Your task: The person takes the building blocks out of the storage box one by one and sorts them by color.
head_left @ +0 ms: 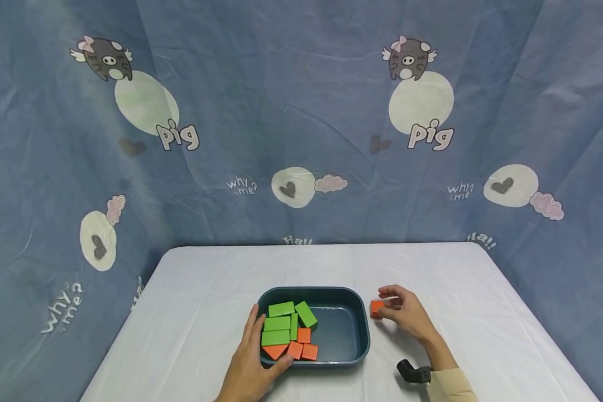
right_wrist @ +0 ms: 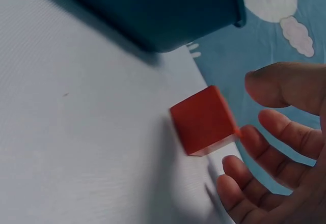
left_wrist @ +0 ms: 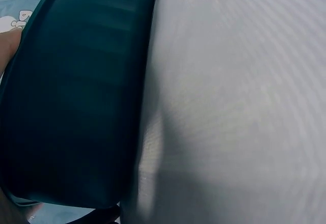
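I steady the tray (head_left: pixel 364 335) with my left hand (head_left: pixel 253 357); my right hand (head_left: pixel 407 312), fingers loosely spread, should pinch the orange cube (head_left: pixel 376 308) squarely.

left wrist: tray (left_wrist: pixel 76 107) wall filled the view, blurred, contents hidden | right wrist: fingers (right_wrist: pixel 285 132) cut by right edge, tray (right_wrist: pixel 163 10) cropped at top | head: left hand (head_left: pixel 248 363) cut by bottom edge

White tablecloth (head_left: pixel 206 290); blue pig-print backdrop (head_left: pixel 291 111)
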Tool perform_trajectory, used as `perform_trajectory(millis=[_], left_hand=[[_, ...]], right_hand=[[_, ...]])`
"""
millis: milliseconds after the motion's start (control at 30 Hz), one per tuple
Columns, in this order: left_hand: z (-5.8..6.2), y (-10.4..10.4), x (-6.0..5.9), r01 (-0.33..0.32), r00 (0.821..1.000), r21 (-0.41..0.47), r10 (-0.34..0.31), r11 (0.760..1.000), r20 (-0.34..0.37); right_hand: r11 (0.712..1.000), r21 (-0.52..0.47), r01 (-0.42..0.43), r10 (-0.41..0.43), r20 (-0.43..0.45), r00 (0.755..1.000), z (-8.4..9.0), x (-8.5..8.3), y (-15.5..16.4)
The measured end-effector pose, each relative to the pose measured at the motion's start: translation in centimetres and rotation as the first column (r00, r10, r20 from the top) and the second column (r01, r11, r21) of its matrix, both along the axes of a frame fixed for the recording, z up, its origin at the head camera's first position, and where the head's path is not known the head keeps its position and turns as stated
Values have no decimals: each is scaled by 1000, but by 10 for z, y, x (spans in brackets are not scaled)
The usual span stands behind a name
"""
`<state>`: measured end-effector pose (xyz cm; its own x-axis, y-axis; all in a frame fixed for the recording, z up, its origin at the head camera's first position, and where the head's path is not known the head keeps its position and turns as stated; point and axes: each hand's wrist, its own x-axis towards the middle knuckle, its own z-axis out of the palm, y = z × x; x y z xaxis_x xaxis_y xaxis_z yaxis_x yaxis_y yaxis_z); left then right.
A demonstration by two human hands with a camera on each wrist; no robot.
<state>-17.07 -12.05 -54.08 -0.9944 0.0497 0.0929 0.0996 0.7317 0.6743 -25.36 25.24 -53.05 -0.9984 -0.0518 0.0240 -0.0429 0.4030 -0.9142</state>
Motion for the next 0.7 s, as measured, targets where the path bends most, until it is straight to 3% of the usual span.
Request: perform_trajectory(millis=[400,700], left_hand=[[-2,-2,0,-1,1000,14,1,1000,-30],[-2,-2,2,2,1000,37,-1,999,-28]], right_hand=[[1000,0,9,-9,-138,990,27,0,-6],[997,-77,-17,4,-167,986,44,0,-28]])
